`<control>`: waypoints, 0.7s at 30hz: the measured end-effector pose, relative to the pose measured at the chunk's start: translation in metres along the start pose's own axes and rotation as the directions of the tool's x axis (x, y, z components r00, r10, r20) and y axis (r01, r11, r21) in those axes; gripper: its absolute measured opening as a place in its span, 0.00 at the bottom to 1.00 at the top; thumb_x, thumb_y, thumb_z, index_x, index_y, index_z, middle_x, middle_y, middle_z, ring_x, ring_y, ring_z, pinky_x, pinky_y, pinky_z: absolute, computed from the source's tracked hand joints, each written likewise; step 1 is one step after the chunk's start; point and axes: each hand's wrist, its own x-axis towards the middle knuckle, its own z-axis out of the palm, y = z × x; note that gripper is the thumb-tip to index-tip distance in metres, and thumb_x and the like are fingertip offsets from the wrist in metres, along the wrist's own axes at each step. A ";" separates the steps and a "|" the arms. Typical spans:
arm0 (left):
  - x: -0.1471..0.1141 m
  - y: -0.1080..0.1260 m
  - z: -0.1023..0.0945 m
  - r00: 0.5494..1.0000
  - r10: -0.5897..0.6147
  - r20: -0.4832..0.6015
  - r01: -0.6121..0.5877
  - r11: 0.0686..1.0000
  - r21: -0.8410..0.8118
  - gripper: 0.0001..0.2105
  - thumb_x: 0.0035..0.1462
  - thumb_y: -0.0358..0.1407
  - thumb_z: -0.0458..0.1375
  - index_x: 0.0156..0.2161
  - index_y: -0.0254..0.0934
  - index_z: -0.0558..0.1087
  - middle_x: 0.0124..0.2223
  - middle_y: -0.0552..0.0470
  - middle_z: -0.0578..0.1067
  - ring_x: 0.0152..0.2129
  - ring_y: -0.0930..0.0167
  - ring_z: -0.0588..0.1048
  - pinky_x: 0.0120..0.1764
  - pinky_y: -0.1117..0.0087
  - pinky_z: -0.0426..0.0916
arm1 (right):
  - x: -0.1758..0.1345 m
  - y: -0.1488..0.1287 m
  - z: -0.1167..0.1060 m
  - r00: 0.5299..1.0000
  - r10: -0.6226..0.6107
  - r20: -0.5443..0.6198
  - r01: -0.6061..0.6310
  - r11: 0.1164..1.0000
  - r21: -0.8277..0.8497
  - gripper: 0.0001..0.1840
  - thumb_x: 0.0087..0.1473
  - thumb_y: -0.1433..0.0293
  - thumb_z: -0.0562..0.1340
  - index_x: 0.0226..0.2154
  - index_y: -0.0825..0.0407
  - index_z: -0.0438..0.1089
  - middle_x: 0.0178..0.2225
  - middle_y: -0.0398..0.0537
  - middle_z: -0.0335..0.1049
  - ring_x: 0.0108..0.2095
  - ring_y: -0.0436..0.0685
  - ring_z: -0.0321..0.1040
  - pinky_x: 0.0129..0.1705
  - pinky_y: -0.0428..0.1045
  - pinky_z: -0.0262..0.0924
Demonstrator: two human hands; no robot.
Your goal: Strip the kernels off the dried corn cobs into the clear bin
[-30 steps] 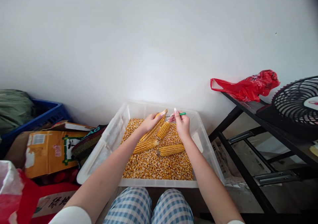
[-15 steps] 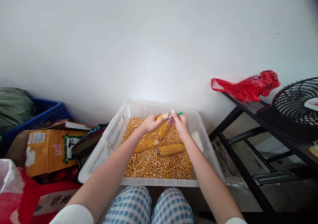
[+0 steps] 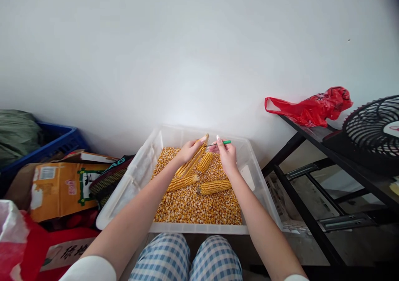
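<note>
My left hand (image 3: 189, 151) is closed round a yellow corn cob (image 3: 195, 158), which tilts up and away to the right. Between the fingers of my right hand (image 3: 227, 154) is a thin metal tool with a green handle (image 3: 227, 142); its shaft points left at the cob, and its tip looks close to or against the kernels. Below, one cob (image 3: 205, 163) lies behind the held one, another (image 3: 183, 183) is under my left wrist, and a third (image 3: 215, 187) sits by my right forearm. All rest on loose corn kernels (image 3: 199, 208).
A clear plastic bin (image 3: 202, 229) holds the kernels, in front of my knees. Left are an orange cardboard box (image 3: 64, 189), a blue crate (image 3: 70, 137) and a red bag (image 3: 34, 243). On the right stands a black rack (image 3: 299, 135) with a red plastic bag (image 3: 324, 106) and a fan (image 3: 374, 127).
My left hand has tipped the cob more upright, so more of its kernel side shows. The tool in my right hand has shifted slightly right and lies flatter.
</note>
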 end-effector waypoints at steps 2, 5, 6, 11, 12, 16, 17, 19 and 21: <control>0.001 -0.001 0.000 0.999 0.018 0.030 -0.019 1.000 0.017 0.26 0.52 0.54 0.43 0.32 0.32 0.72 0.27 0.51 0.72 0.27 0.68 0.70 0.30 0.71 0.62 | 0.000 0.000 -0.001 1.000 0.004 0.010 -0.003 1.000 -0.023 0.17 0.48 0.55 0.57 0.27 0.54 0.65 0.21 0.46 0.70 0.23 0.53 0.70 0.26 0.47 0.64; 0.001 -0.002 0.001 0.997 0.040 0.061 -0.044 0.997 0.066 0.26 0.53 0.53 0.42 0.33 0.32 0.72 0.28 0.51 0.73 0.27 0.67 0.70 0.29 0.71 0.61 | 0.002 0.002 -0.003 0.999 0.031 0.036 -0.030 0.999 -0.041 0.18 0.49 0.55 0.56 0.27 0.54 0.65 0.21 0.46 0.70 0.22 0.52 0.69 0.26 0.47 0.64; 0.001 -0.002 0.000 0.997 0.053 0.064 -0.059 0.994 0.095 0.26 0.53 0.53 0.42 0.33 0.32 0.72 0.28 0.51 0.73 0.28 0.67 0.70 0.30 0.72 0.61 | 0.002 0.003 -0.003 0.998 0.044 0.044 -0.042 0.998 -0.044 0.18 0.48 0.55 0.56 0.26 0.54 0.65 0.20 0.46 0.70 0.22 0.52 0.69 0.26 0.47 0.64; -0.006 0.002 -0.003 0.989 0.113 0.097 -0.135 0.953 0.270 0.25 0.54 0.52 0.42 0.34 0.34 0.71 0.29 0.52 0.73 0.28 0.68 0.69 0.31 0.72 0.59 | 0.005 0.011 -0.004 0.992 0.089 0.093 -0.085 0.995 -0.045 0.17 0.46 0.55 0.58 0.26 0.54 0.65 0.20 0.45 0.70 0.21 0.53 0.69 0.24 0.47 0.63; -0.007 0.003 -0.003 0.988 0.114 0.104 -0.140 0.945 0.295 0.25 0.55 0.52 0.41 0.34 0.34 0.71 0.28 0.52 0.73 0.27 0.68 0.69 0.30 0.73 0.59 | 0.005 0.012 -0.004 0.990 0.100 0.102 -0.097 0.995 -0.037 0.17 0.46 0.55 0.59 0.26 0.54 0.65 0.19 0.45 0.70 0.21 0.53 0.69 0.24 0.46 0.63; -0.008 0.000 -0.003 0.985 0.134 0.104 -0.164 0.913 0.374 0.24 0.55 0.52 0.41 0.34 0.34 0.70 0.27 0.51 0.72 0.24 0.70 0.68 0.28 0.73 0.57 | 0.006 0.014 -0.005 0.979 0.160 0.125 -0.162 0.987 0.012 0.17 0.46 0.54 0.59 0.26 0.53 0.64 0.19 0.44 0.70 0.22 0.53 0.69 0.25 0.47 0.63; -0.008 -0.001 -0.003 0.985 0.140 0.099 -0.168 0.904 0.393 0.24 0.55 0.52 0.41 0.33 0.34 0.70 0.26 0.51 0.72 0.24 0.70 0.68 0.27 0.73 0.56 | 0.006 0.014 -0.006 0.977 0.171 0.130 -0.176 0.984 0.023 0.17 0.46 0.54 0.59 0.26 0.53 0.64 0.19 0.44 0.70 0.22 0.53 0.69 0.25 0.47 0.63; -0.008 -0.002 -0.003 0.985 0.150 0.085 -0.173 0.883 0.436 0.23 0.55 0.52 0.42 0.31 0.35 0.69 0.24 0.52 0.70 0.22 0.71 0.67 0.26 0.73 0.55 | 0.006 0.014 -0.006 0.973 0.188 0.134 -0.195 0.980 0.041 0.17 0.45 0.55 0.59 0.25 0.53 0.64 0.19 0.44 0.70 0.21 0.53 0.69 0.24 0.47 0.63; -0.008 -0.002 -0.004 0.984 0.159 0.076 -0.175 0.858 0.483 0.23 0.55 0.52 0.42 0.29 0.35 0.68 0.21 0.53 0.68 0.20 0.71 0.66 0.25 0.73 0.53 | 0.006 0.014 -0.007 0.970 0.202 0.134 -0.211 0.976 0.054 0.18 0.45 0.54 0.59 0.25 0.53 0.64 0.19 0.44 0.70 0.20 0.53 0.68 0.24 0.46 0.63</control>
